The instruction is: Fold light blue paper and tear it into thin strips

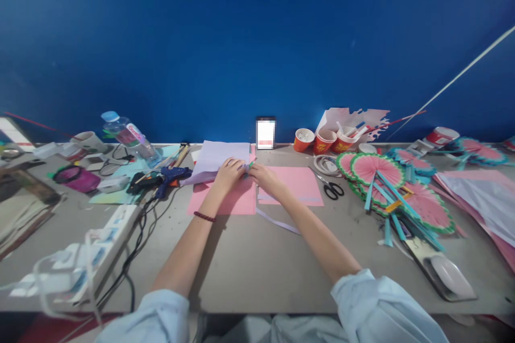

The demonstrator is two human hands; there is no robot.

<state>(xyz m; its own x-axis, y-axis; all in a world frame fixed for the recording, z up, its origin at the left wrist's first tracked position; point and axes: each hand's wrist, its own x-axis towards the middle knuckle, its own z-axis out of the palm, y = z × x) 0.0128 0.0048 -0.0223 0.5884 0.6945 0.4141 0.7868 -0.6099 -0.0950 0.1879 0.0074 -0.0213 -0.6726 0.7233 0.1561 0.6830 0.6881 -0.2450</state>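
Note:
My left hand (232, 172) rests on a sheet of lavender paper (219, 151), fingers stretched out near its right edge. The paper lies over pink paper (225, 201), and its left corner curls up. Close beside it, my right hand (263, 178) has its fingers pinched around a small item with a greenish end (252, 162); its kind is too small to tell. Under my right wrist is another pink sheet (300, 182) with a lavender strip along its near edge. A loose lavender strip (277, 222) lies on the table nearer to me.
Black-handled scissors (333, 190) and pink-green paper fans (378, 171) lie right. Red paper cups (303, 140) and a phone-like screen (265, 133) stand at the back. Left are a blue glue gun (171, 177), a tilted bottle (132, 136) and a power strip (107, 249) with cables.

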